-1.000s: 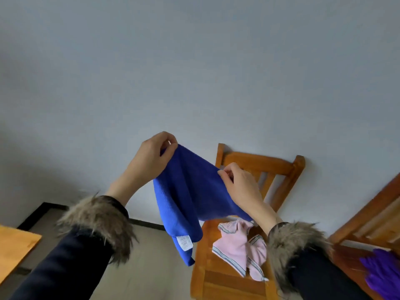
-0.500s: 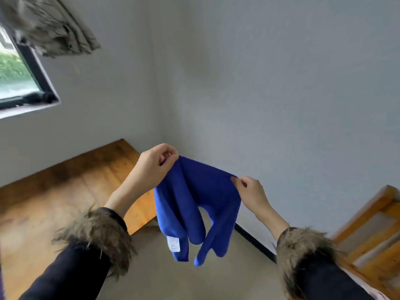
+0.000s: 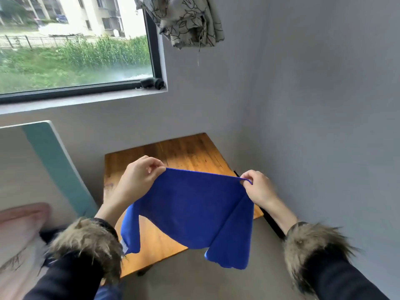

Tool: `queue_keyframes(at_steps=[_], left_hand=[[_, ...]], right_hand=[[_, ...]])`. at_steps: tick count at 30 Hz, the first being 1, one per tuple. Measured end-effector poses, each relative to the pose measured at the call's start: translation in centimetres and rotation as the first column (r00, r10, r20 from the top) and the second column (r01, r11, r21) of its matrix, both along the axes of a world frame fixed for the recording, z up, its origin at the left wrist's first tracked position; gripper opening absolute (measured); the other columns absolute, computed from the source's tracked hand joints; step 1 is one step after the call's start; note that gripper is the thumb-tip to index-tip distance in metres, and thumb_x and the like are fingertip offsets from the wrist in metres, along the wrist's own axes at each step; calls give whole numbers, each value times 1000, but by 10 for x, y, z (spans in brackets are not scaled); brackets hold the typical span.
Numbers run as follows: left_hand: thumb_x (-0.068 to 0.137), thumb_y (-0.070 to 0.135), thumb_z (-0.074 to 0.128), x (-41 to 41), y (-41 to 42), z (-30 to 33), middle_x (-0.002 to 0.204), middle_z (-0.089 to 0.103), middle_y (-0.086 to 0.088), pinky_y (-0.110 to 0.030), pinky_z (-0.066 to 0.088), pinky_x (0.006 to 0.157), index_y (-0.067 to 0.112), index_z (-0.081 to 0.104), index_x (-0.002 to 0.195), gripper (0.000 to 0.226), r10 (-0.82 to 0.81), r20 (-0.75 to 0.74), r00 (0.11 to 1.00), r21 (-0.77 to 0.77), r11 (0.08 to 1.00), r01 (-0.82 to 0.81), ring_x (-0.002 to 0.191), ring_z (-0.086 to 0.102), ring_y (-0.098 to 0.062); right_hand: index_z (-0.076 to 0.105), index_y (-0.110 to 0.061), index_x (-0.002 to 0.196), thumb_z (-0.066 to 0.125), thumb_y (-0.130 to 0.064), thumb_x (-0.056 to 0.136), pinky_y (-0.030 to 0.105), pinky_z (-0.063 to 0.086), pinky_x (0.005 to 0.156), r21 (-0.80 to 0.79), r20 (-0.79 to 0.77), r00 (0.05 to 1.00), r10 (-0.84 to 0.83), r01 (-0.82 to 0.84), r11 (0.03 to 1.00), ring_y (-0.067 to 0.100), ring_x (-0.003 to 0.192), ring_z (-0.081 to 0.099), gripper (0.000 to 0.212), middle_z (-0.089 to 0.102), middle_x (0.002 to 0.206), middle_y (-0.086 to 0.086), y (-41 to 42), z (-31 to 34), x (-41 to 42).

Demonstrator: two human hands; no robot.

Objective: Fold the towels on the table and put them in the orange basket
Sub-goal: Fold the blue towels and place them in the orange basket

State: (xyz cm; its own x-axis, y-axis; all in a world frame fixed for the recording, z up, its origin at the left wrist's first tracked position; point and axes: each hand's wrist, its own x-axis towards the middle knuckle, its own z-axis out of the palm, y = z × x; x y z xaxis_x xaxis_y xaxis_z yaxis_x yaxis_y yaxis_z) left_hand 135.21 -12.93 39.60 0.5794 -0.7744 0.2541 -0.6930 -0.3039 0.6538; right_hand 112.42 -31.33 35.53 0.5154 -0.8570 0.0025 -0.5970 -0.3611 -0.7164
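A blue towel (image 3: 190,211) hangs in the air, stretched between both hands above a wooden table (image 3: 186,152). My left hand (image 3: 138,178) pinches its upper left corner. My right hand (image 3: 258,189) pinches its upper right corner. The top edge is pulled nearly straight and the lower corners droop in front of the table. No orange basket is in view.
The table stands in a room corner under a window (image 3: 75,44). A patterned cloth (image 3: 184,20) hangs at the window's top right. A pale green and white board (image 3: 49,161) leans at the left, with a blurred pink shape (image 3: 19,226) below it. Grey walls close in behind and to the right.
The view swung left from the chair with the pink towel to the table and window. My hands moved apart and spread the blue towel out flat between them.
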Motion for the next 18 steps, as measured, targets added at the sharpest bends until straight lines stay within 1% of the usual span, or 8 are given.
queue_keyframes(at_steps=[2, 4, 5, 8, 11, 15, 17, 18], left_hand=[[88, 18, 61, 21, -2, -10, 85, 59, 1, -26, 38, 70, 19, 67, 81, 9, 62, 2, 998, 22, 998, -62, 70, 50, -7], [87, 19, 61, 43, -9, -20, 84, 58, 1, -26, 37, 71, 17, 68, 82, 9, 116, -3, 993, 46, 992, -116, 70, 49, -9], [87, 19, 61, 54, -13, -26, 84, 58, 0, -26, 36, 72, 17, 68, 82, 9, 142, -12, 990, 62, 988, -141, 71, 49, -11], [87, 21, 62, 86, -28, -44, 86, 60, 0, -28, 38, 75, 19, 69, 83, 8, 207, -44, 977, 125, 972, -200, 79, 52, -16], [87, 22, 62, 112, -43, -62, 83, 60, 2, -28, 37, 75, 19, 67, 81, 9, 257, -72, 964, 220, 947, -236, 80, 51, -16], [85, 23, 64, 135, -56, -85, 68, 57, 10, -23, 35, 63, 19, 61, 71, 15, 298, -127, 946, 304, 920, -249, 67, 49, -10], [85, 25, 65, 146, -60, -95, 66, 56, 12, -19, 36, 59, 18, 61, 70, 17, 320, -149, 936, 340, 905, -256, 65, 49, -4], [85, 26, 65, 153, -62, -100, 66, 56, 12, -20, 37, 60, 19, 61, 69, 18, 334, -154, 930, 355, 897, -263, 66, 50, -3]], right_hand=[[59, -14, 91, 48, -12, 94, 24, 37, 69, 15, 4, 1000, 23, -23, 1000, 17, 86, 51, 11, 56, 96, 2, -13, -6, 27], [58, -14, 89, 48, -13, 93, 23, 39, 59, 67, 26, 999, 33, -35, 997, 16, 81, 52, 11, 59, 90, 1, -29, -13, 55], [59, -14, 89, 48, -14, 93, 22, 40, 57, 97, 36, 999, 32, -35, 995, 17, 78, 53, 11, 60, 87, 1, -37, -18, 69], [61, -11, 89, 48, -17, 91, 27, 43, 60, 174, 43, 998, 46, -53, 983, 18, 73, 54, 15, 61, 82, 3, -61, -34, 107], [63, -7, 81, 55, -28, 89, 31, 43, 66, 163, -39, 997, 60, -53, 985, 22, 74, 55, 24, 62, 75, 4, -87, -49, 136], [58, -4, 67, 62, -44, 84, 32, 37, 58, 116, -126, 987, 102, -87, 989, 23, 64, 51, 43, 54, 58, 2, -120, -67, 168], [56, -2, 66, 63, -46, 83, 32, 33, 55, 120, -165, 975, 147, -128, 984, 22, 59, 47, 48, 49, 55, 2, -131, -74, 183], [57, -1, 67, 62, -47, 82, 31, 32, 55, 109, -192, 966, 173, -155, 982, 22, 59, 47, 48, 49, 56, 3, -136, -76, 191]])
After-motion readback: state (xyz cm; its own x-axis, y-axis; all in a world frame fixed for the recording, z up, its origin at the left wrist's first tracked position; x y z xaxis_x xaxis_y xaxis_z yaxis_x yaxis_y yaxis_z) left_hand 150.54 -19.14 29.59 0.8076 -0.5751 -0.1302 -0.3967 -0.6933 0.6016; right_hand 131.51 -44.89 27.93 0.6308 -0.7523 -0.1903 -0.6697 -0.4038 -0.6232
